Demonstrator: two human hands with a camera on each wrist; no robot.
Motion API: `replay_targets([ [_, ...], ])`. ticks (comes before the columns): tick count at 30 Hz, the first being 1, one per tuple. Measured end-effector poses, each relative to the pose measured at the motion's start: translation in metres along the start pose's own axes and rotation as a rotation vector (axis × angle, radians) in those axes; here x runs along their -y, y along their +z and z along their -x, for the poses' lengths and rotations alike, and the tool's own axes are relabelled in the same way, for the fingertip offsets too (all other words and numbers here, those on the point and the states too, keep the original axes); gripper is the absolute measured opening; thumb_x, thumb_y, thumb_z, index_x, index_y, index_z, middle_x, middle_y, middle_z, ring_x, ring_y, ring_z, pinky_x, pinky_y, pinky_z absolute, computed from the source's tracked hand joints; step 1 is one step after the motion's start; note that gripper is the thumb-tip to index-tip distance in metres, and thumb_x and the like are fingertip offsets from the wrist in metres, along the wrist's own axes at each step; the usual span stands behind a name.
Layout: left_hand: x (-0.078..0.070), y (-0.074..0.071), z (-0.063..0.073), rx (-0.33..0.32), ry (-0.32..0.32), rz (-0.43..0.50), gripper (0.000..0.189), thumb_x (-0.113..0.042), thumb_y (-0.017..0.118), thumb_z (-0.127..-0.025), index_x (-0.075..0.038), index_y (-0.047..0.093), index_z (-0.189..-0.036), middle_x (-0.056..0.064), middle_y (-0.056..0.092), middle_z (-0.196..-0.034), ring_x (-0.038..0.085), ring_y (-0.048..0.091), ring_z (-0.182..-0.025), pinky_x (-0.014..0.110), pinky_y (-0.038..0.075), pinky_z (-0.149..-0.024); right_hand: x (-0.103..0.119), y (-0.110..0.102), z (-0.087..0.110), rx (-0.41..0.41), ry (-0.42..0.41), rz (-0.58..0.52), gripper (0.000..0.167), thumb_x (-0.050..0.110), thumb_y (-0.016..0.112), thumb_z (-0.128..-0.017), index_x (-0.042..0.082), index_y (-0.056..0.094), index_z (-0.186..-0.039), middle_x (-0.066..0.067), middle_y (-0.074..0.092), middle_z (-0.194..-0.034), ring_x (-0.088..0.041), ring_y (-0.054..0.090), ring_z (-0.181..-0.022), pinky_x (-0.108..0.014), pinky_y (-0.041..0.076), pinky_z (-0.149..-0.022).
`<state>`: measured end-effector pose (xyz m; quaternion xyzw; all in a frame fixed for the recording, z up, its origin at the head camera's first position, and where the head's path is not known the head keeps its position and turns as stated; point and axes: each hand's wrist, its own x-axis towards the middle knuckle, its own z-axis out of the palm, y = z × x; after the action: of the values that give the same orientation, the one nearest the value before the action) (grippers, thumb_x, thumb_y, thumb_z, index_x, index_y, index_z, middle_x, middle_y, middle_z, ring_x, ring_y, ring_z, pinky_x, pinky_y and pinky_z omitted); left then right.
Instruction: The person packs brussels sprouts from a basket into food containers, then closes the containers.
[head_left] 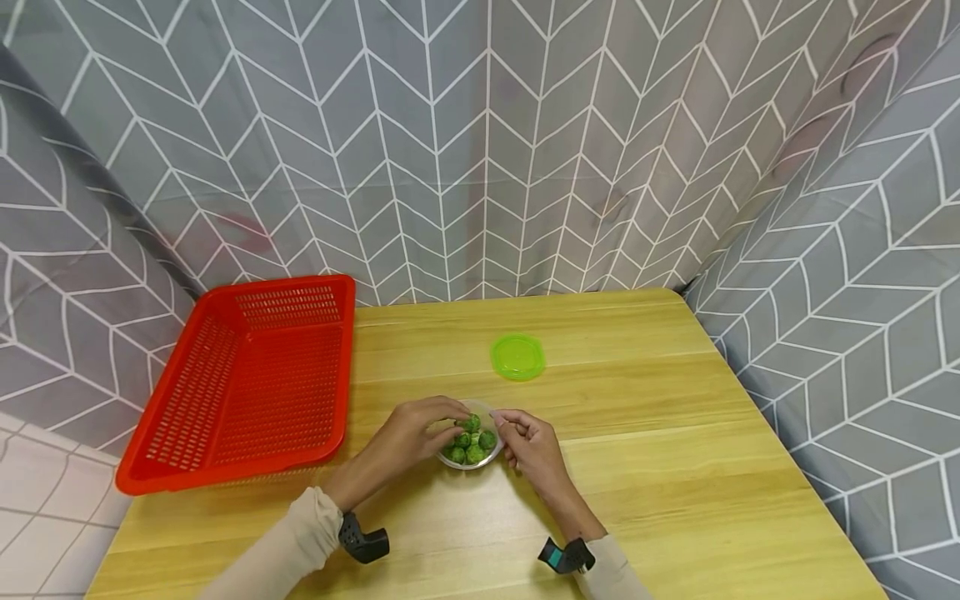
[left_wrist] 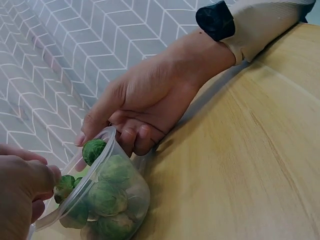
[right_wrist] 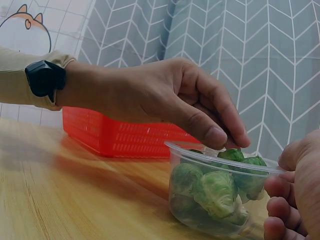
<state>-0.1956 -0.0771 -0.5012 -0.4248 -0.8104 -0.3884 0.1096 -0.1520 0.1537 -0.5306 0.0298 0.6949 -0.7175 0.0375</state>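
A clear plastic container stands on the table with several green Brussels sprouts inside. My right hand pinches its rim at the right side, thumb over the edge and fingers curled outside the wall. From the left, my left hand reaches over the container. Its fingertips are at the top sprouts, one of which touches or nearly touches them in the left wrist view. Thumb and forefinger stay apart in the right wrist view, above a sprout, with none seen lifted between them.
A red perforated basket sits on the left of the wooden table. Beyond the container lies a green lid. Grey patterned curtains hang behind and at both sides.
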Motion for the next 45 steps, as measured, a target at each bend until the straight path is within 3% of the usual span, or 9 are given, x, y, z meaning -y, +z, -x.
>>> replay_targets([
  [5,-0.001,0.000,0.003,-0.053,-0.049,0.045,0.026,0.000,0.081,-0.083,-0.006,0.076,-0.108,0.001,0.074,-0.110,0.018,0.070,-0.104,0.032,0.058,-0.088,-0.001,-0.001,0.001,0.000,0.002,0.005,0.029,0.020,0.066,-0.100,0.001,0.070,-0.121,-0.012,0.062,-0.074,-0.012,0.051,-0.052,-0.022,0.041,-0.041],
  [11,-0.004,-0.001,-0.003,-0.099,-0.166,0.068,0.024,-0.007,0.078,-0.088,-0.011,0.074,-0.112,-0.002,0.074,-0.109,0.014,0.070,-0.102,0.035,0.060,-0.085,-0.001,-0.001,0.001,-0.002,-0.005,0.003,0.030,0.023,0.067,-0.099,0.001,0.071,-0.118,-0.007,0.061,-0.072,-0.012,0.051,-0.053,-0.021,0.041,-0.042],
  [16,-0.006,-0.001,-0.016,-0.105,-0.258,0.110,0.021,-0.017,0.074,-0.094,-0.015,0.073,-0.114,-0.008,0.074,-0.108,0.009,0.069,-0.102,0.035,0.059,-0.088,-0.002,-0.001,0.003,-0.017,-0.021,-0.003,0.025,0.019,0.064,-0.100,0.000,0.072,-0.115,-0.006,0.059,-0.067,-0.012,0.051,-0.051,-0.021,0.040,-0.041],
  [20,-0.006,0.001,-0.028,-0.106,-0.285,0.134,0.021,-0.019,0.073,-0.094,-0.018,0.073,-0.116,-0.010,0.074,-0.106,0.007,0.069,-0.099,0.037,0.059,-0.088,-0.002,-0.001,0.003,-0.026,-0.039,-0.003,0.025,0.022,0.063,-0.101,0.003,0.073,-0.114,-0.006,0.058,-0.065,-0.013,0.051,-0.050,-0.021,0.042,-0.041],
  [24,-0.005,0.001,-0.045,-0.094,-0.300,0.153,0.025,-0.020,0.072,-0.095,-0.019,0.071,-0.120,-0.009,0.073,-0.106,0.008,0.068,-0.099,0.042,0.058,-0.091,-0.002,-0.004,-0.001,-0.036,-0.080,0.022,0.025,0.025,0.063,-0.102,0.007,0.074,-0.114,-0.015,0.060,-0.071,-0.015,0.053,-0.053,-0.023,0.046,-0.044],
  [29,-0.002,-0.001,-0.069,-0.011,-0.354,0.107,0.032,-0.024,0.067,-0.099,-0.016,0.066,-0.130,-0.008,0.072,-0.107,0.011,0.067,-0.102,0.044,0.054,-0.098,-0.001,-0.013,-0.006,-0.090,-0.112,0.058,0.032,0.028,0.062,-0.102,0.003,0.072,-0.118,-0.026,0.063,-0.085,-0.017,0.054,-0.056,-0.027,0.050,-0.049],
  [36,0.007,-0.001,-0.103,0.142,-0.452,-0.045,0.050,-0.036,0.059,-0.103,-0.012,0.054,-0.146,0.000,0.069,-0.117,0.016,0.065,-0.103,0.037,0.056,-0.082,0.018,-0.045,-0.032,-0.163,-0.168,0.167,0.034,0.027,0.060,-0.103,0.004,0.066,-0.128,-0.030,0.060,-0.096,-0.023,0.056,-0.057,-0.029,0.048,-0.047],
  [41,0.021,0.006,-0.119,0.255,-0.516,-0.076,0.057,-0.038,0.056,-0.104,-0.008,0.045,-0.151,0.004,0.072,-0.110,0.012,0.060,-0.065,0.032,0.051,-0.065,0.028,-0.066,-0.061,-0.147,-0.157,0.346,0.040,0.028,0.056,-0.105,0.009,0.058,-0.140,-0.017,0.059,-0.116,-0.037,0.062,-0.073,-0.025,0.048,-0.048],
  [45,0.036,0.015,-0.125,0.352,-0.587,-0.076,0.063,-0.038,0.054,-0.105,-0.004,0.037,-0.155,0.006,0.073,-0.095,0.014,0.053,-0.053,0.032,0.048,-0.063,0.030,-0.073,-0.079,-0.137,-0.148,0.506,0.042,0.026,0.055,-0.105,0.009,0.054,-0.144,-0.014,0.060,-0.118,-0.031,0.067,-0.073,-0.027,0.052,-0.050],
])
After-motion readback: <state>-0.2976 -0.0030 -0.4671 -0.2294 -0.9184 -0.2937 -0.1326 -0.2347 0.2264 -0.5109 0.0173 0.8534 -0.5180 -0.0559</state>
